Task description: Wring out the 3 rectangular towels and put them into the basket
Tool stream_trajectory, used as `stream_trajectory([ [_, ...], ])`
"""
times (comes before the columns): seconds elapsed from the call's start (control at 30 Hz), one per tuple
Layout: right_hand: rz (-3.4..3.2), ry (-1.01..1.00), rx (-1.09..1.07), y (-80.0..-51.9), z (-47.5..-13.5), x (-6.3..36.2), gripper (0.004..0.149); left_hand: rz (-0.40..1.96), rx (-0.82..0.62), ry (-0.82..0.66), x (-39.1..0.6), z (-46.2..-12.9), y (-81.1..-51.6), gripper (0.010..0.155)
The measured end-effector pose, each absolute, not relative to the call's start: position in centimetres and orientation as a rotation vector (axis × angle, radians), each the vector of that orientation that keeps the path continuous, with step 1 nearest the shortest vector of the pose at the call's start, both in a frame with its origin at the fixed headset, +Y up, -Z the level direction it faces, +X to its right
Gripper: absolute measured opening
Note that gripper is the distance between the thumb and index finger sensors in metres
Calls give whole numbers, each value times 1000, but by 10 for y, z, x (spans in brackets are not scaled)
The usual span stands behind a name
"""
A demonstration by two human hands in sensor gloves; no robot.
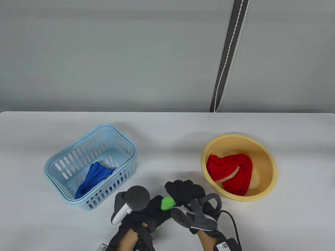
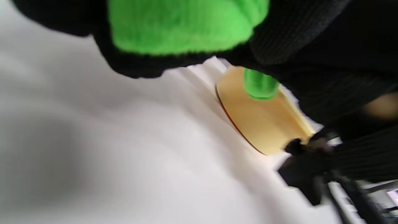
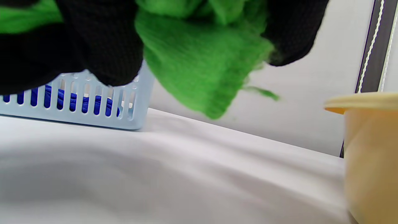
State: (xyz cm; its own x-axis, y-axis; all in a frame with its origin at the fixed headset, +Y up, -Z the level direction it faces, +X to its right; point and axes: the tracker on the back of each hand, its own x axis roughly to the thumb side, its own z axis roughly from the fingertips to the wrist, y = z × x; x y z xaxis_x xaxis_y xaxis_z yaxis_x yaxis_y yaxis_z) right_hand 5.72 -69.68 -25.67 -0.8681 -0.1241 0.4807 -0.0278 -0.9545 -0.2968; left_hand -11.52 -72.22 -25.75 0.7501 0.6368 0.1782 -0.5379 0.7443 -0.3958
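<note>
Between basket [image 1: 90, 167] and bowl [image 1: 239, 167], both hands [image 1: 138, 209] [image 1: 191, 198] clench the twisted green towel [image 1: 168, 203] above the table, so squeezed water may wet the surface.

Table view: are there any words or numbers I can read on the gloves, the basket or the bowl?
No words can be read.
Small white tags with code squares at the wrists of the left hand and right hand: too small to read.
Basket: no writing shows.
Bowl: no writing shows.
Green towel: no label shows.
</note>
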Motion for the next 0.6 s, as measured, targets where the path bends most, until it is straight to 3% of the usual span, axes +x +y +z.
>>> stream_trajectory([
  [0.13, -2996, 446, -801, -693, -257, 62, 86, 522, -90, -278, -115, -247, -708, 74],
  [0.3, -3110, 382, -831, -683, -257, 65, 99, 267, 111, -262, -117, -241, -677, 77],
  [0.6, -3249, 298, -783, -642, -273, 86, 103, 121, 245, -95, -173, -252, -598, 77],
])
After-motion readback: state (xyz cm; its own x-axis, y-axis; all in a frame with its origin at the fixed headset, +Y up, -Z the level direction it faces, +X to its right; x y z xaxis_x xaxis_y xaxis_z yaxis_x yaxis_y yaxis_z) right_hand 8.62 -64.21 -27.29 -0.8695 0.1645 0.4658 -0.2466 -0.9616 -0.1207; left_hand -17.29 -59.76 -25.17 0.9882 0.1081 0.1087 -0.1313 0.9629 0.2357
